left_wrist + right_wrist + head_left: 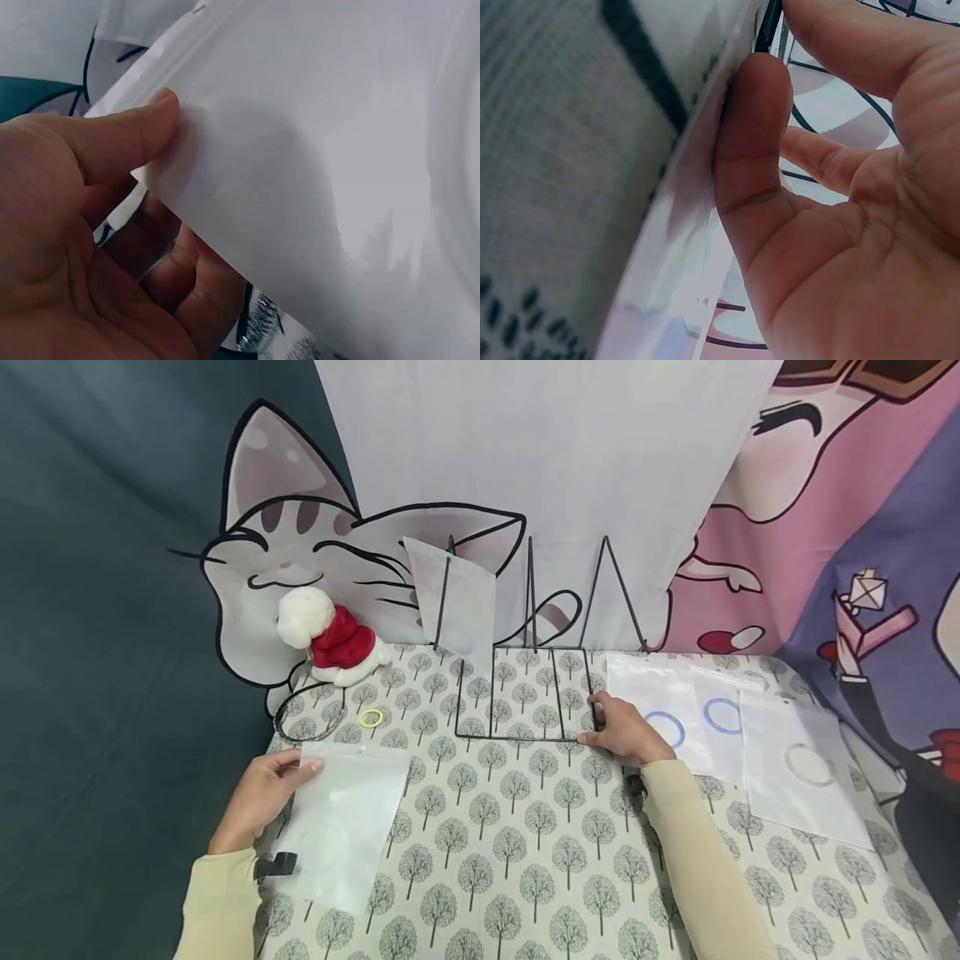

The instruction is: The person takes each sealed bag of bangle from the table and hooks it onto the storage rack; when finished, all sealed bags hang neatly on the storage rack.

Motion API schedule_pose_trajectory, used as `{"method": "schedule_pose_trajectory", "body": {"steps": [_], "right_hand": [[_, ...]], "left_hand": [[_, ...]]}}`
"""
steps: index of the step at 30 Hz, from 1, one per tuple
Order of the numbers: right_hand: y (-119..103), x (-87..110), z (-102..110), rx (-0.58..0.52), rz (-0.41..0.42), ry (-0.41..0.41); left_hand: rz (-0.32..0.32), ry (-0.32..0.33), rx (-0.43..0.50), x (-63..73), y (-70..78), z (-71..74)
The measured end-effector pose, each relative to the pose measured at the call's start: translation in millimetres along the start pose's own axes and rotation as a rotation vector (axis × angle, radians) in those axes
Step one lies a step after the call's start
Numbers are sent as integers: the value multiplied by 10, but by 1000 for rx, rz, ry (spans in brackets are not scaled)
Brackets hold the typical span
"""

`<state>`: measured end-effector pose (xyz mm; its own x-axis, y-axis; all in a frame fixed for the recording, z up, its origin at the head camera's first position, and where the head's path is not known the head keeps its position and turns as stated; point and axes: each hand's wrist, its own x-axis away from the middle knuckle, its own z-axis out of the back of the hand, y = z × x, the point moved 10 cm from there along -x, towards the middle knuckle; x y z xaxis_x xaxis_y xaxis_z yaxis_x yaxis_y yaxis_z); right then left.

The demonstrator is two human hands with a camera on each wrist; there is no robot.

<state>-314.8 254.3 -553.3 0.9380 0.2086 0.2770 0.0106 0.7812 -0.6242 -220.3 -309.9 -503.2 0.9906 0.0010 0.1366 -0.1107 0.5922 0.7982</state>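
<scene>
At the table's left, my left hand (262,793) pinches the upper left corner of a translucent plastic bag (348,814) between thumb and fingers. A pale ring (322,852) shows faintly through it. My right hand (622,727) grips the front right corner of a black wire rack (517,739), with thumb and fingers at the wire (769,26). Three pointed wire dividers (600,568) rise along the rack's back. Another whitish bag (457,593) stands tilted at its left divider.
Several flat bags with blue and pale rings lie at right, the nearest one (802,768) overlapping others. A white plush toy (330,639) in red sits at the back left. Near it are a black hoop (279,731) and a small yellow ring (371,718). Printed curtains (547,443) hang behind.
</scene>
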Motion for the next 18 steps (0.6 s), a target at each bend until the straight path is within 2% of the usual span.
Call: {"method": "schedule_pose_trajectory", "body": {"steps": [9, 18], "right_hand": [[-3, 10, -5, 0, 2, 1], [-25, 19, -7, 17, 9, 9]], "left_hand": [[-184, -70, 36, 56, 560, -135], [-340, -83, 111, 76, 1162, -308]]}}
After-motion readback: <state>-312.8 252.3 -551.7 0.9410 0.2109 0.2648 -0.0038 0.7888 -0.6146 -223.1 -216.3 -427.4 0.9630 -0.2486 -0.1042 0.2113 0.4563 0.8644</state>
